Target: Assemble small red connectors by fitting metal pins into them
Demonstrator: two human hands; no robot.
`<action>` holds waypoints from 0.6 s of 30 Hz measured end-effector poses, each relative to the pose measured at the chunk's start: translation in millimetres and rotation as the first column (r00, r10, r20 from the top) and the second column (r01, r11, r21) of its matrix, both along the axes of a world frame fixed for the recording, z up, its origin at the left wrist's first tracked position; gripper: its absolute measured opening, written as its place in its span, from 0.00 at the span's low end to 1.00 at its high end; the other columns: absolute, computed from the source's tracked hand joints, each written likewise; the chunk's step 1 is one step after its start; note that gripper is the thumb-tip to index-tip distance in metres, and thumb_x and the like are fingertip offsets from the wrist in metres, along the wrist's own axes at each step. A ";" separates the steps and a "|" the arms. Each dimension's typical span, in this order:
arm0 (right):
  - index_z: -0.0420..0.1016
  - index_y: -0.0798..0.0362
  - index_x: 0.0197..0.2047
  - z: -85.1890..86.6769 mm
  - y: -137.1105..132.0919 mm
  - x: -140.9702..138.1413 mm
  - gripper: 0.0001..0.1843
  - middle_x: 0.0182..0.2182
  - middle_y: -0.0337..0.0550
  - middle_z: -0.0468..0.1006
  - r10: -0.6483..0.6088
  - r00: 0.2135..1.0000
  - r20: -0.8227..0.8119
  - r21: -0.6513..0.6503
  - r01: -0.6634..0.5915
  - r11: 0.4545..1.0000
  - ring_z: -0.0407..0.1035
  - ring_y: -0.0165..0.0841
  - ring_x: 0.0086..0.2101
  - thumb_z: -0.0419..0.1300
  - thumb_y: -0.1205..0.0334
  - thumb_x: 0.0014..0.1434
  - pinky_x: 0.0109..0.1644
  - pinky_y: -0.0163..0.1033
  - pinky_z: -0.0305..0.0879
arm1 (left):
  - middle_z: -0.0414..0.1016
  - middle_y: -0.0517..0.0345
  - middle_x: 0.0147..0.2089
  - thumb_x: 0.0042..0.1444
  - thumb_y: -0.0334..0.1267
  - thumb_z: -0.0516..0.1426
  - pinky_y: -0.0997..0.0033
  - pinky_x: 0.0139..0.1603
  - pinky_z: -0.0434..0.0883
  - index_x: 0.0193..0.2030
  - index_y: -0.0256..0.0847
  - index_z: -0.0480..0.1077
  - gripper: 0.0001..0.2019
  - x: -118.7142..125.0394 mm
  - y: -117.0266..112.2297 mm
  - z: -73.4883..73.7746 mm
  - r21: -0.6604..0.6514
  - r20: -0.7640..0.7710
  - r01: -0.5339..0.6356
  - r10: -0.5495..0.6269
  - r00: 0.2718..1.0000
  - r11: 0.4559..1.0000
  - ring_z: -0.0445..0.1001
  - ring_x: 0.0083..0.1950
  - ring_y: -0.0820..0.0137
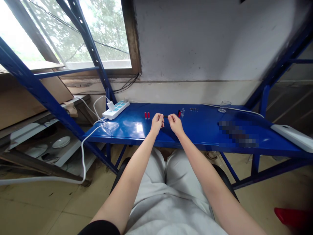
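Note:
A small dark thin rod (165, 116) spans the gap between my two hands above the blue table (200, 130). My left hand (157, 122) pinches its left end, and the fingertips of my right hand (174, 123) close on the other end. Left of my hands stand two small tubes (147, 115) with red upper parts and clear lower ends. Just beyond my right hand are a black-and-red piece (179, 113) and some clear pieces (182, 112), partly hidden. Farther right, several tiny metallic pieces (194, 109) sit in a row.
A white power strip (116, 110) with a plugged-in cable is at the table's left end. A clear glass (224, 106) stands at the back right, near a blurred dark object (237, 133) and a white case (293, 136). Blue frame posts (86, 34) rise at both sides.

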State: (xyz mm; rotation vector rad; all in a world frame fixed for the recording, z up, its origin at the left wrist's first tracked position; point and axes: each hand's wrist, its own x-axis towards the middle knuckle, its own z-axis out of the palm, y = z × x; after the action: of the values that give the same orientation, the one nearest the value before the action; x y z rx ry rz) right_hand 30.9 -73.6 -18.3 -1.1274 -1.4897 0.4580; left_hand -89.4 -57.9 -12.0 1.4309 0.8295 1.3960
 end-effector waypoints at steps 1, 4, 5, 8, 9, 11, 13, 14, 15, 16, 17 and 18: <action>0.63 0.50 0.30 0.3 -0.3 -0.4 0.17 0.21 0.37 0.64 0.004 1.000 -0.001 0.002 -0.004 1.000 0.58 0.29 0.23 0.47 0.45 0.57 0.29 0.35 0.55 | 0.61 0.68 0.22 0.56 0.50 0.52 0.82 0.13 0.55 0.31 0.40 0.59 0.14 -0.1 0.3 -1.0 0.012 -0.007 -0.015 0.016 1.000 1.000 0.60 0.14 0.83; 0.63 0.51 0.30 1.2 -0.9 -1.1 0.18 0.21 0.37 0.64 0.012 1.000 -0.009 -0.003 -0.012 1.000 0.58 0.29 0.23 0.47 0.45 0.57 0.29 0.35 0.55 | 0.59 0.69 0.20 0.56 0.51 0.50 0.81 0.12 0.52 0.28 0.40 0.57 0.16 -0.2 -0.4 -2.1 0.030 -0.032 -0.040 0.041 0.999 0.999 0.58 0.13 0.83; 0.63 0.51 0.30 1.5 -1.0 -1.2 0.18 0.21 0.37 0.64 0.013 1.000 -0.013 -0.007 -0.013 1.000 0.58 0.29 0.23 0.47 0.45 0.57 0.29 0.35 0.55 | 0.59 0.69 0.20 0.56 0.52 0.50 0.81 0.12 0.51 0.27 0.40 0.57 0.17 -0.2 -1.1 -1.9 0.030 -0.040 -0.043 0.044 0.998 0.999 0.57 0.13 0.83; 0.64 0.51 0.30 2.4 -1.5 -1.5 0.18 0.20 0.36 0.63 0.027 0.999 -0.036 -0.010 -0.027 1.000 0.58 0.29 0.23 0.48 0.45 0.57 0.28 0.35 0.55 | 0.57 0.69 0.18 0.55 0.54 0.50 0.81 0.12 0.51 0.24 0.40 0.55 0.19 -0.2 -3.2 0.0 0.016 -0.048 -0.045 0.045 0.998 0.999 0.56 0.12 0.84; 0.64 0.51 0.30 2.7 -1.8 -1.7 0.17 0.20 0.36 0.63 0.035 0.998 -0.047 -0.006 -0.036 0.999 0.58 0.29 0.23 0.48 0.45 0.57 0.28 0.35 0.55 | 0.57 0.69 0.18 0.55 0.54 0.50 0.81 0.12 0.51 0.24 0.40 0.55 0.20 -0.2 -3.6 0.7 0.002 -0.041 -0.042 0.042 0.998 0.999 0.56 0.12 0.84; 0.64 0.51 0.29 3.2 -2.3 -2.2 0.17 0.20 0.36 0.62 0.051 0.997 -0.064 -0.001 -0.052 0.999 0.57 0.29 0.22 0.49 0.46 0.57 0.28 0.35 0.54 | 0.57 0.69 0.18 0.54 0.54 0.51 0.80 0.12 0.51 0.23 0.39 0.54 0.21 -0.4 -3.7 1.8 -0.032 -0.014 -0.032 0.031 0.999 0.999 0.56 0.12 0.84; 0.64 0.51 0.29 3.4 -2.8 -2.6 0.17 0.20 0.36 0.62 0.064 0.996 -0.070 -0.001 -0.064 0.998 0.57 0.29 0.22 0.49 0.46 0.57 0.27 0.35 0.54 | 0.56 0.69 0.17 0.53 0.54 0.52 0.80 0.12 0.50 0.23 0.40 0.54 0.21 -0.7 -2.9 2.3 -0.066 0.021 -0.018 0.020 1.000 0.998 0.56 0.12 0.83; 0.64 0.51 0.29 3.3 -2.8 -2.7 0.16 0.19 0.35 0.62 0.068 0.995 -0.067 -0.001 -0.069 0.998 0.57 0.29 0.22 0.49 0.47 0.57 0.27 0.35 0.54 | 0.56 0.69 0.17 0.53 0.54 0.52 0.80 0.12 0.50 0.23 0.40 0.54 0.21 -0.8 -2.3 2.3 -0.080 0.037 -0.012 0.015 0.999 0.997 0.55 0.12 0.83; 0.64 0.51 0.29 2.9 -2.6 -2.7 0.16 0.19 0.35 0.62 0.071 0.996 -0.062 0.000 -0.071 0.997 0.57 0.29 0.22 0.49 0.47 0.57 0.27 0.35 0.54 | 0.55 0.69 0.17 0.53 0.54 0.52 0.80 0.12 0.50 0.23 0.40 0.53 0.20 -1.0 -1.6 2.2 -0.090 0.049 -0.008 0.012 0.999 0.996 0.55 0.11 0.83; 0.64 0.51 0.29 2.3 -2.2 -2.7 0.16 0.20 0.35 0.62 0.072 0.996 -0.055 0.001 -0.072 0.997 0.57 0.29 0.22 0.49 0.47 0.57 0.28 0.35 0.55 | 0.55 0.69 0.17 0.53 0.54 0.52 0.80 0.12 0.50 0.23 0.40 0.53 0.20 -1.1 -0.8 1.8 -0.094 0.055 -0.004 0.009 0.998 0.996 0.55 0.11 0.83; 0.64 0.51 0.30 1.4 -1.5 -2.6 0.16 0.20 0.36 0.63 0.072 0.996 -0.050 0.003 -0.072 0.997 0.58 0.29 0.22 0.49 0.47 0.57 0.28 0.35 0.55 | 0.55 0.69 0.17 0.54 0.53 0.52 0.80 0.12 0.50 0.23 0.40 0.53 0.20 -1.1 0.0 1.2 -0.093 0.058 -0.002 0.008 0.998 0.996 0.56 0.11 0.83; 0.64 0.51 0.30 0.2 -0.5 -2.4 0.16 0.21 0.36 0.64 0.070 0.996 -0.048 0.005 -0.070 0.998 0.59 0.29 0.23 0.49 0.47 0.57 0.29 0.36 0.56 | 0.56 0.69 0.18 0.55 0.52 0.52 0.80 0.12 0.51 0.24 0.40 0.54 0.19 -1.0 0.8 0.4 -0.085 0.057 -0.001 0.006 0.998 0.996 0.56 0.12 0.83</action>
State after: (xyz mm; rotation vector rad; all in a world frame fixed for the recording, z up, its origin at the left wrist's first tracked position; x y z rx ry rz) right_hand 28.5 -74.1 -18.1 -1.0570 -1.4907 0.5267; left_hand -90.4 -57.0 -11.6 1.3192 0.8446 1.3816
